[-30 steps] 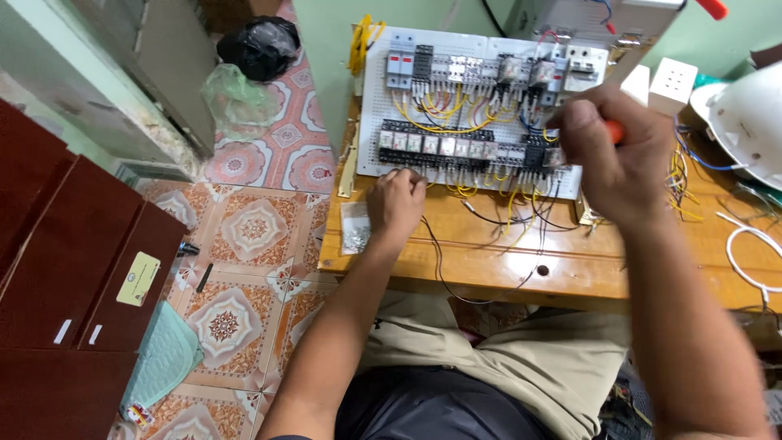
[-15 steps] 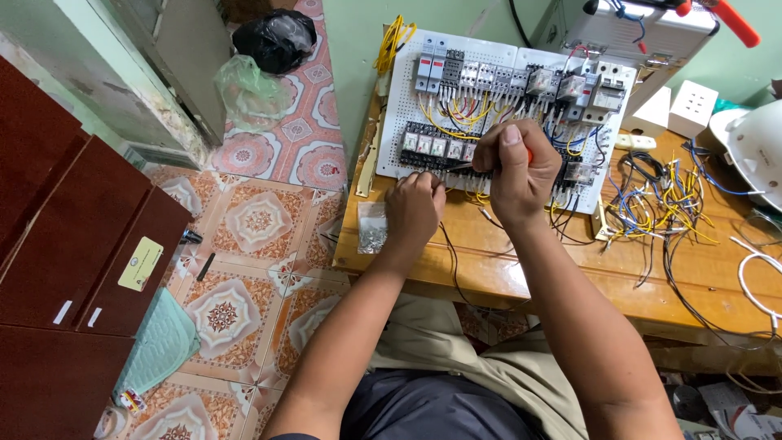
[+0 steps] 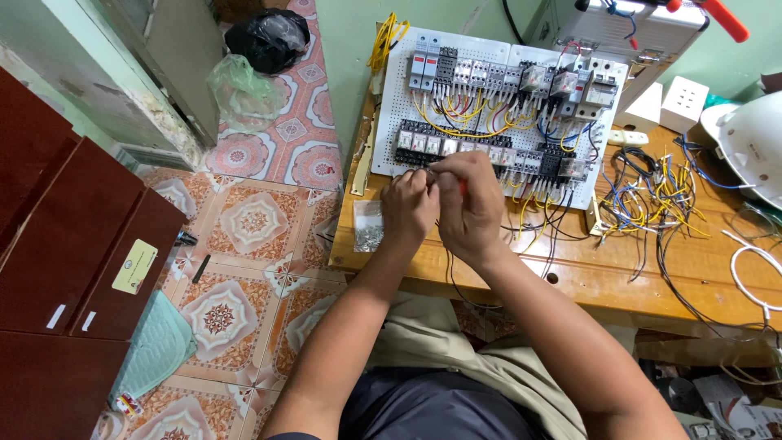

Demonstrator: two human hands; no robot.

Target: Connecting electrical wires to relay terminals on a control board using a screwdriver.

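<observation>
A white perforated control panel (image 3: 391, 122) with rows of relays, breakers and yellow, red and black wiring leans on the wooden workbench (image 3: 619, 277). Both hands meet at the panel's lower left edge. My right hand (image 3: 472, 204) is closed around a tool with a red-orange handle, only a sliver of which shows. My left hand (image 3: 409, 208) pinches something small beside it, perhaps a wire end; the fingers hide it. A thin black wire (image 3: 450, 277) hangs from the hands over the bench's front edge.
A small clear bag of metal parts (image 3: 368, 226) lies left of the hands. Loose coloured wires (image 3: 652, 195) pile at the right, near a white helmet (image 3: 753, 147) and white boxes (image 3: 683, 102). Dark red cabinets (image 3: 73, 244) stand left on the tiled floor.
My right hand came down from the panel's upper right to its lower left and now meets the left hand. The camera view shifted right and closer.
</observation>
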